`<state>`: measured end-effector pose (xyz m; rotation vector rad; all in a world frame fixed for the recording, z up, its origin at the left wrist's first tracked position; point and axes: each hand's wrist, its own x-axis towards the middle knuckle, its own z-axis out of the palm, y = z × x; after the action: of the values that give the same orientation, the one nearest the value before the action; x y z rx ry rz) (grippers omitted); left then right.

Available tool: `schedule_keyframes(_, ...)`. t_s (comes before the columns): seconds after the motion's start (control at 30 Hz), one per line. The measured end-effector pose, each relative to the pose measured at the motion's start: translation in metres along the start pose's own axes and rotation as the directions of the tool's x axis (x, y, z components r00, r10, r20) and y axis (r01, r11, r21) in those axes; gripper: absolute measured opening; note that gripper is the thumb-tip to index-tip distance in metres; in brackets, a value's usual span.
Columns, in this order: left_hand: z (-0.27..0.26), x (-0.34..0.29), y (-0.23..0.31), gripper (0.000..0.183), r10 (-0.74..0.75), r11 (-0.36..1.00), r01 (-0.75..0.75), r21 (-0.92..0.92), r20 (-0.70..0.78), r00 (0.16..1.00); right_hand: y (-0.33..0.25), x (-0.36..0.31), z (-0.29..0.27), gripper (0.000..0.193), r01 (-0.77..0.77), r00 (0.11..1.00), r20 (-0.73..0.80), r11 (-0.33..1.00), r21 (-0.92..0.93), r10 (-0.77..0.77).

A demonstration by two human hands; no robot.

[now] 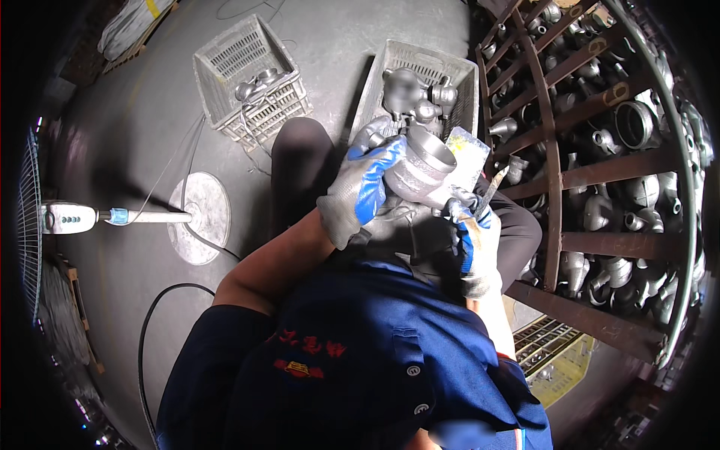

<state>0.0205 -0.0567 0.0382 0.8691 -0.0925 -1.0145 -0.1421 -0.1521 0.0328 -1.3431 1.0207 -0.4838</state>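
Observation:
My left hand [361,182], in a grey and blue coated glove, grips a grey metal casting [414,178] with a round open collar tilted up to the right. The casting is above my lap, between both hands. In a matching glove, my right hand [476,234] is closed around a slim hand tool [493,187] whose narrow end points up and away. Its exact kind is not clear. The right fingers are close to the casting's lower right side; whether they touch it I cannot tell. Just beyond lies a pale panel [471,156] with yellowish marks.
A grey plastic crate [471,82] ahead holds several castings. Another crate [206,82] stands farther left with a few parts. A rusty metal cage [551,150] full of castings rises at right, a yellow crate [574,375] below it. At left are a fan [71,217] and a black cable [142,337].

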Motion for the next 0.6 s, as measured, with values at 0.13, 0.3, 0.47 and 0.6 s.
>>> schedule_keyframes(0.13, 0.004, -0.012, 0.002, 0.062, 0.057, 0.991, -0.039, -0.130, 0.135, 0.989, 0.002, 0.002, -0.008, 0.021, -0.030, 0.999, 0.032, 0.998, 0.050, 0.028)
schedule_keyframes(0.3, 0.003, -0.020, 0.010, 0.060, 0.105, 0.993, -0.118, 0.019, 0.333, 0.937, 0.002, 0.004, -0.012, 0.023, -0.002, 1.000, 0.028, 0.995, 0.101, -0.001)
schedule_keyframes(0.47, -0.001, -0.010, 0.015, 0.052, 0.225, 0.966, -0.258, 0.031, 0.396, 0.890, 0.001, 0.003, -0.010, 0.026, 0.138, 0.990, 0.025, 0.990, -0.037, -0.138)
schedule_keyframes(0.6, -0.004, -0.008, 0.016, 0.052, 0.201, 0.979, -0.166, -0.116, 0.465, 0.862, 0.002, 0.003, -0.006, 0.028, -0.026, 1.000, 0.012, 0.996, 0.088, 0.025)
